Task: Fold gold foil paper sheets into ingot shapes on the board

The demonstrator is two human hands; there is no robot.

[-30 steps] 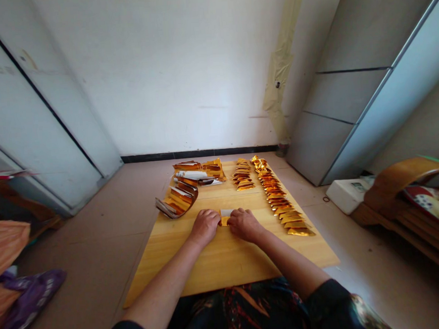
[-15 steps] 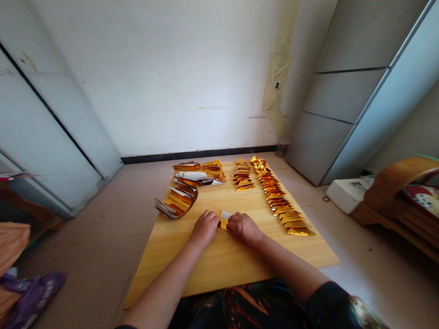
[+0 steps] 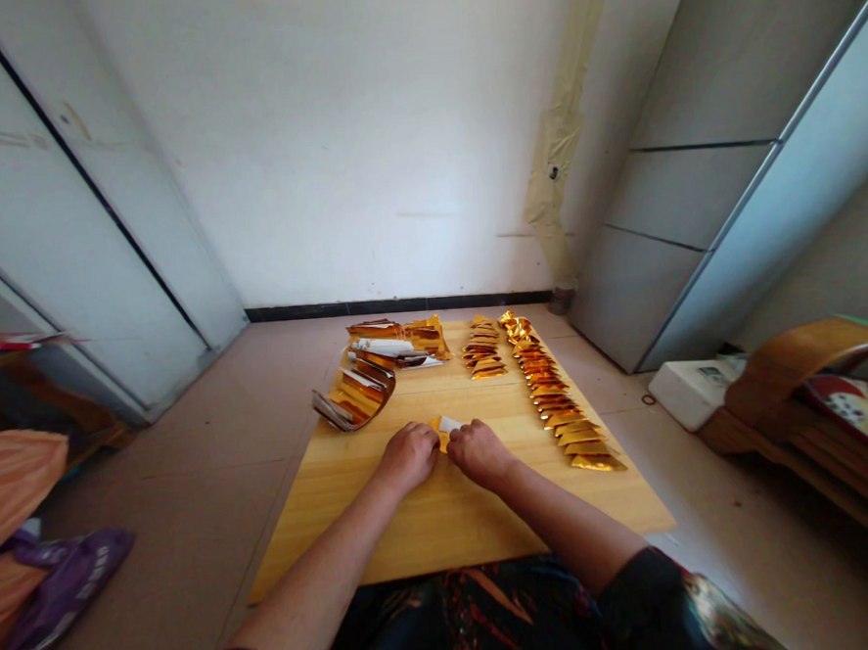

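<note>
Between my two hands is a small sheet of gold foil paper (image 3: 450, 425) with a white patch showing, close above the middle of the wooden board. My left hand (image 3: 411, 455) is closed on its left side, fingers curled. On the other side my right hand (image 3: 480, 454) pinches its right edge. Both hands hide much of the sheet, so its exact fold cannot be made out. Left of the hands lies a curved stack of gold foil sheets (image 3: 355, 394). To the right runs a long row of folded gold foil pieces (image 3: 556, 396), overlapping one another.
The wooden board (image 3: 388, 534) spans the space before my lap. At its far side are more foil sheets (image 3: 406, 344) and a shorter row of folded pieces (image 3: 484, 349). A white box (image 3: 692, 394) and wooden furniture stand right; a purple bag (image 3: 75, 602) lies left.
My hands have drawn slightly closer together, and less of the foil paper shows between them. The whole view has shifted a little with my head.
</note>
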